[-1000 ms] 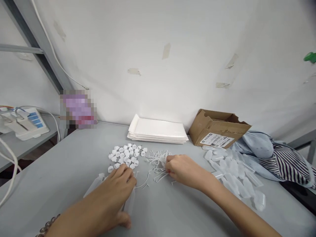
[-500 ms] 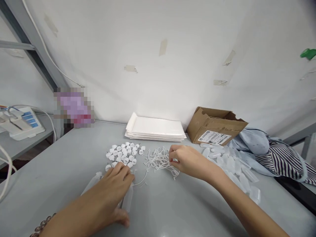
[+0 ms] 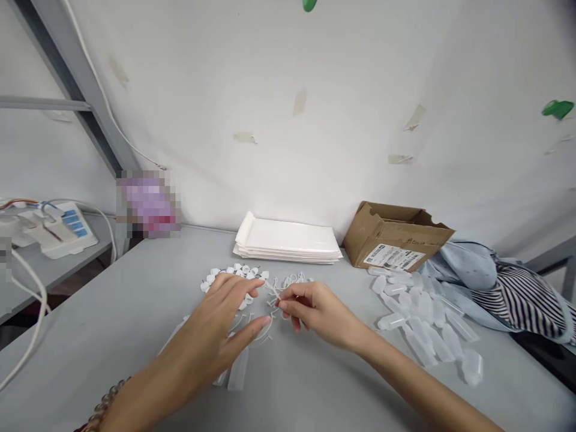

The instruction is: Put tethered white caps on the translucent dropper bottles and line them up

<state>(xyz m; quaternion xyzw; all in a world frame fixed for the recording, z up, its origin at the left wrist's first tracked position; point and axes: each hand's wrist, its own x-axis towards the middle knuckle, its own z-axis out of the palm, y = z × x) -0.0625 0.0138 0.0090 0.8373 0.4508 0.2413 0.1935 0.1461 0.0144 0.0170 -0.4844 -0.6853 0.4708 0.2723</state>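
Note:
My right hand (image 3: 310, 309) pinches a thin white strap (image 3: 272, 287) between thumb and fingers, at the front of a tangled pile of similar white straps (image 3: 294, 278). My left hand (image 3: 231, 315) is open just to the left, thumb and fingers apart and nothing between them. Beyond its fingers lies a heap of small white caps (image 3: 239, 270), partly covered by the hand. One or two loose straps (image 3: 266, 333) rest on the table below the fingertips. Under and in front of my left hand lie clear plastic tubes (image 3: 238, 369), partly hidden.
More translucent plastic tubes (image 3: 423, 324) are spread at the right. Behind them stands an open cardboard box (image 3: 396, 237), beside a bundle of blue and striped cloth (image 3: 508, 288). White padded envelopes (image 3: 290, 237) are stacked against the wall. A white device (image 3: 67, 231) sits on the left surface.
My left hand has lifted off the tubes and opened, moving right. My right hand has come left from the strap pile with a strap, nearer my left hand. The view has shifted slightly.

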